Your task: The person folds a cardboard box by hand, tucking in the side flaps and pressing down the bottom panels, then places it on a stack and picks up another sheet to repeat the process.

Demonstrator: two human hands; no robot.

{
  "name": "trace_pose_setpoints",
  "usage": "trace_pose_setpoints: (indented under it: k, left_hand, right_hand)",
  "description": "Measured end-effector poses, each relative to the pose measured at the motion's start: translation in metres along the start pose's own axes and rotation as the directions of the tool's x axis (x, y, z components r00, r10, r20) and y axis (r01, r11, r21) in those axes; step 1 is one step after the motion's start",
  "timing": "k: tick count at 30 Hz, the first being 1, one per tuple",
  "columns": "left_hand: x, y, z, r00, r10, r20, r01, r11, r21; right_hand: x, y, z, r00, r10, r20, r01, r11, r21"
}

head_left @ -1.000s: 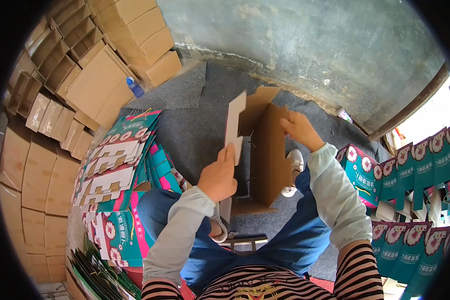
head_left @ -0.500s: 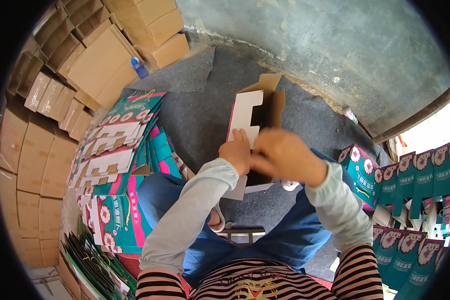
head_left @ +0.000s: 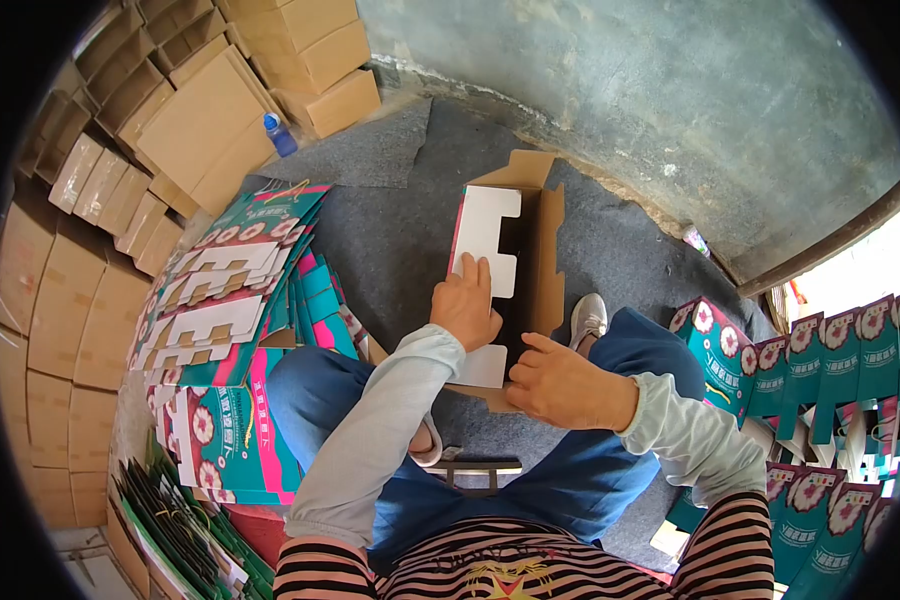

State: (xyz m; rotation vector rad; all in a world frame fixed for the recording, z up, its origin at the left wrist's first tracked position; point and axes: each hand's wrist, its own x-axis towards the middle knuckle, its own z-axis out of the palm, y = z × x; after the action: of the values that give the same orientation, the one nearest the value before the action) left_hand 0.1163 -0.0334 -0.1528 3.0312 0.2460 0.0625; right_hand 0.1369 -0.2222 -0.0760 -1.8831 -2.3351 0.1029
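An open cardboard box (head_left: 548,250) stands on the floor between my knees, brown inside, with a white notched flap (head_left: 482,225) along its left side. My left hand (head_left: 465,308) rests on that flap, index and middle fingers stretched flat over the white board; its thumb is near the notched edge. At the near right corner of the box, my right hand (head_left: 560,385) has its thumb and bent fingers closed on the cardboard edge, index finger raised. What lies deep inside the box is too dark to make out.
Flattened printed cartons (head_left: 220,330) are stacked at left, above a bundle of dark green pieces (head_left: 180,530). Folded teal boxes (head_left: 800,370) stand at right. Brown cartons (head_left: 60,360) line the left side, near a blue bottle (head_left: 280,136). A grey wall (head_left: 650,90) rises behind.
My right hand has moved down from above the box's middle to its near right corner. My left hand stays on the white flap. The right shoe shows more.
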Motion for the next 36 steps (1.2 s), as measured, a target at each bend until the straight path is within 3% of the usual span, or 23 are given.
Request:
trace_pose_setpoints:
  k: [2, 5, 11, 17, 20, 24, 26, 30, 32, 36]
  left_hand:
    - [-0.002, -0.004, 0.007, 0.998, -0.001, -0.055, 0.002, 1.0, 0.022]
    - [-0.001, -0.006, 0.011, 0.996, 0.003, -0.084, -0.001, 1.0, 0.029]
    - [0.004, -0.006, 0.024, 0.979, -0.013, -0.203, 0.014, 1.0, 0.003]
    - [0.003, -0.003, 0.026, 0.978, -0.049, -0.203, 0.055, 0.998, 0.025]
    - [-0.008, -0.001, 0.023, 0.964, -0.144, -0.222, 0.135, 0.989, -0.055]
    - [-0.02, -0.005, 0.03, 0.926, -0.189, -0.326, 0.145, 0.977, -0.155]
    - [-0.025, -0.014, 0.032, 0.908, -0.141, -0.395, 0.051, 0.972, -0.229]
    - [-0.038, -0.026, 0.027, 0.926, -0.199, -0.321, 0.038, 0.895, -0.445]
    - [-0.052, -0.03, 0.023, 0.953, -0.153, -0.261, -0.002, 0.859, -0.512]
    - [-0.086, 0.005, 0.003, 0.938, -0.111, -0.327, -0.062, 0.877, -0.477]
  right_hand:
    - [0.002, 0.0, 0.001, 1.0, 0.024, -0.012, -0.023, 0.998, 0.054]
    - [0.005, -0.009, 0.005, 0.998, -0.026, 0.054, 0.029, 0.998, -0.058]
    - [0.009, -0.018, 0.003, 1.0, 0.013, 0.014, -0.013, 1.0, 0.006]
    - [0.01, -0.036, 0.016, 0.997, -0.07, 0.038, 0.076, 0.98, -0.185]
    - [0.005, -0.021, 0.001, 0.998, -0.041, 0.043, 0.044, 0.997, -0.065]
    - [-0.001, 0.0, -0.007, 0.999, 0.036, 0.038, -0.036, 0.999, 0.015]
    - [0.008, 0.001, -0.009, 0.992, 0.122, 0.028, -0.119, 0.989, -0.085]
    - [0.036, 0.017, -0.003, 0.951, 0.307, -0.046, -0.303, 0.883, -0.359]
    - [0.045, 0.034, 0.019, 0.915, 0.403, -0.024, -0.384, 0.852, -0.355]
    - [0.06, 0.067, 0.028, 0.84, 0.52, 0.154, -0.466, 0.837, -0.286]
